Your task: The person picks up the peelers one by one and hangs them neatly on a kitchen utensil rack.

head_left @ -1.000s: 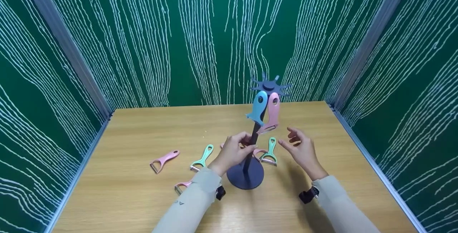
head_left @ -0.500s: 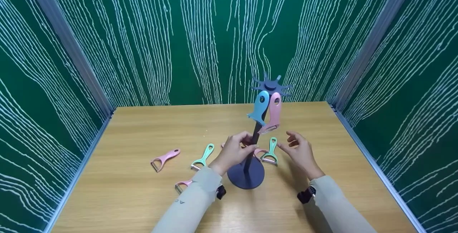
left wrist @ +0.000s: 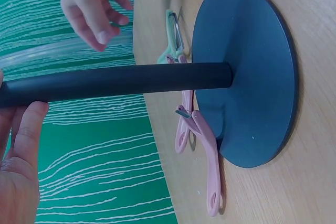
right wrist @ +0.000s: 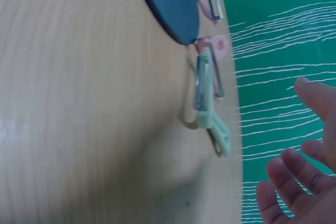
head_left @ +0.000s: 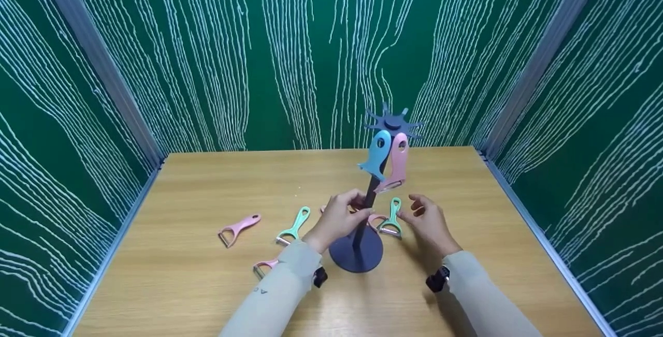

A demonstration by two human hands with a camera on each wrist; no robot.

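My left hand (head_left: 339, 219) grips the dark post (left wrist: 131, 83) of a stand with a round base (head_left: 356, 255) and a spiked ring (head_left: 392, 122) on top. From the ring hang a blue peeler (head_left: 377, 157) and a pink peeler (head_left: 399, 160). The right hand (head_left: 429, 225), fingers loosely bent and holding nothing, hovers beside a green peeler (head_left: 393, 216) lying right of the post. In the right wrist view that green peeler (right wrist: 207, 95) lies against a pink peeler (right wrist: 219, 48), and the right hand (right wrist: 304, 177) is apart from both.
On the wooden table (head_left: 207, 285), left of the stand, lie a pink peeler (head_left: 239, 229), another green peeler (head_left: 295, 225) and a pink peeler (head_left: 264, 266) partly covered by the left sleeve. Green walls with white streaks (head_left: 290, 57) enclose the table's back and sides.
My right hand has moved down and left, closer to the green peeler beside the stand. The left hand keeps its grip on the post.
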